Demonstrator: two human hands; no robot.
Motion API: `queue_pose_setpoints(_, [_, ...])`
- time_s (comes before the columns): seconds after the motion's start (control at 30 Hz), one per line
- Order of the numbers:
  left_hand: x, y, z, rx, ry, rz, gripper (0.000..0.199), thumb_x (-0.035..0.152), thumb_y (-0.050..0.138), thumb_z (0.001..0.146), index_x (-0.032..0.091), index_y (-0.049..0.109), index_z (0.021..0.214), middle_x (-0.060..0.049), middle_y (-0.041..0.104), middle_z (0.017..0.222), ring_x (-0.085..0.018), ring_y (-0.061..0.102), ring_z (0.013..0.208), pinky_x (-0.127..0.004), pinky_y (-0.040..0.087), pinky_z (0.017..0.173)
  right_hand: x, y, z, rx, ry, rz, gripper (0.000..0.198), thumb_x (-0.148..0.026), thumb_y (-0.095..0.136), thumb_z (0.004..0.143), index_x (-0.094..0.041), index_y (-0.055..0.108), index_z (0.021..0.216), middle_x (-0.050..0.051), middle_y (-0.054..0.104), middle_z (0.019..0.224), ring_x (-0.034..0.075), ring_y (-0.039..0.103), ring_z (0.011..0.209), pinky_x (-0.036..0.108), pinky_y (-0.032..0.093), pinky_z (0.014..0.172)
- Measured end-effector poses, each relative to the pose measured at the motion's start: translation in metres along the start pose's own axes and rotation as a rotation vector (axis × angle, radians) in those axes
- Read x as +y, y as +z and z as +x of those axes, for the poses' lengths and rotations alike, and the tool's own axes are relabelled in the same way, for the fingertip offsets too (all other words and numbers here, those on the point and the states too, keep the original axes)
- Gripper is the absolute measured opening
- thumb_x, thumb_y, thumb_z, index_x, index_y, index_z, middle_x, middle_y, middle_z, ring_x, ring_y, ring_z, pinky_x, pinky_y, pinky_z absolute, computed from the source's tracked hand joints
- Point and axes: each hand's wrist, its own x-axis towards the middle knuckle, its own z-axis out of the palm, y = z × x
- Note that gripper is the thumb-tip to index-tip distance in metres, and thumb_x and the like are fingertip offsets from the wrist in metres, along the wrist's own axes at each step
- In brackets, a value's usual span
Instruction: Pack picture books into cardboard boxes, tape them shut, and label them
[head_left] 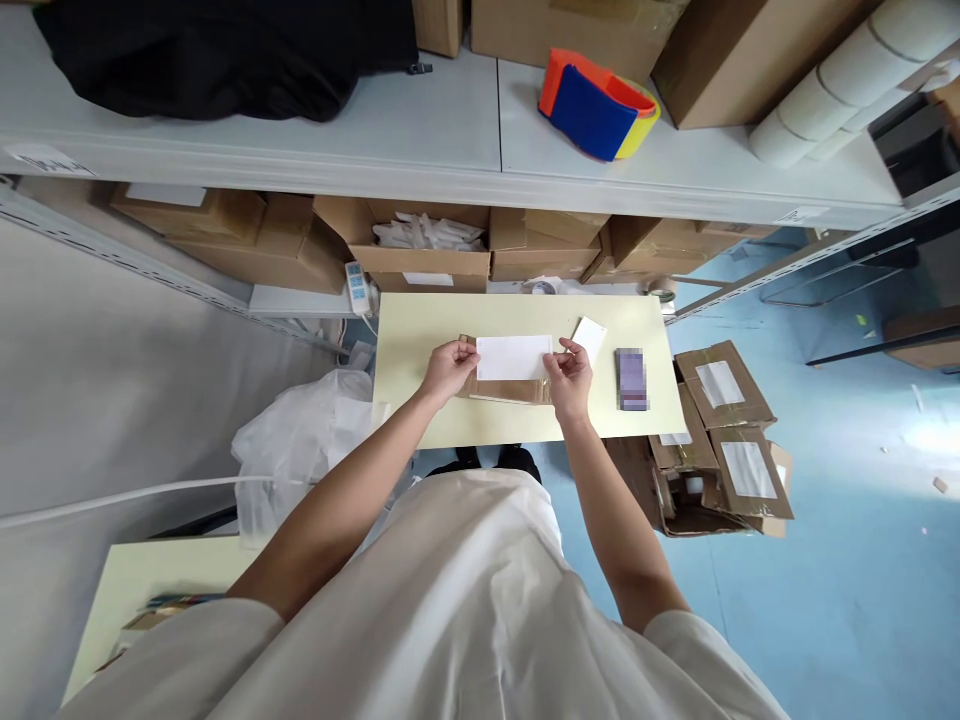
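Pinching opposite ends of a white sheet [514,358], the left hand [450,370] and right hand [570,382] hold it mid-frame in the head view, over brown cardboard [506,391]. Right of centre, a purple item [631,380] lies on the table [420,325].

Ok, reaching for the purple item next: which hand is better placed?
Probably the right hand: the purple item lies to its right. The left hand is farther off; both hold the white paper.

A loose white short-sleeved shirt [465,590] is worn with black lower clothing [520,460].
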Motion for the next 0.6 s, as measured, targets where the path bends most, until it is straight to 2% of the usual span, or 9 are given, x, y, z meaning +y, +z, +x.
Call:
queue_pose_setpoints(0.17, [0.002,-0.004,0.004,0.031,0.115,0.422,0.009,0.015,0.064,0.075,0.016,0.065,0.083,-0.008,0.072,0.086,-0.021,0.067,0.082,-0.035,0.05,0.081,0.016,0.0,-0.008,0.014,0.12,-0.281,0.045,-0.042,0.065,0.072,-0.018,0.054,0.109,-0.001,0.063,0.07,0.018,0.06,0.066,0.031,0.045,0.064])
queue_pose_setpoints(0.33, [-0.001,0.003,0.002,0.004,0.143,0.709,0.014,0.014,0.059,0.081,0.017,0.065,0.093,-0.011,0.072,0.087,-0.027,0.067,0.087,-0.038,0.048,0.081,0.029,0.008,-0.011,0.037,0.056,-0.551,0.037,-0.035,0.059,0.077,-0.021,0.052,0.11,0.001,0.067,0.073,0.021,0.061,0.071,0.032,0.042,0.065])
queue_pose_setpoints(0.43, [-0.006,0.008,0.003,-0.018,0.154,0.832,0.02,0.013,0.056,0.082,0.015,0.063,0.101,-0.013,0.071,0.087,-0.028,0.067,0.088,-0.038,0.046,0.082,0.032,0.013,-0.01,-0.006,-0.001,-0.719,0.038,-0.029,0.057,0.079,-0.021,0.05,0.116,0.004,0.067,0.075,0.023,0.06,0.074,0.033,0.041,0.067])
queue_pose_setpoints(0.53, [-0.005,0.007,0.004,-0.035,0.167,0.949,0.03,0.015,0.056,0.082,0.013,0.057,0.112,-0.013,0.07,0.087,-0.029,0.066,0.087,-0.037,0.046,0.08,0.031,0.013,-0.008,-0.078,-0.071,-0.928,0.043,-0.026,0.057,0.08,-0.019,0.049,0.122,0.011,0.068,0.09,0.027,0.06,0.085,0.037,0.042,0.072])
queue_pose_setpoints(0.6, [0.0,0.002,0.004,0.007,0.185,1.013,0.036,0.017,0.059,0.08,0.013,0.054,0.116,-0.014,0.069,0.095,-0.03,0.065,0.092,-0.038,0.046,0.08,0.028,0.009,-0.008,-0.093,-0.094,-1.033,0.046,-0.03,0.058,0.081,-0.019,0.048,0.125,0.015,0.066,0.103,0.03,0.059,0.093,0.041,0.042,0.077])
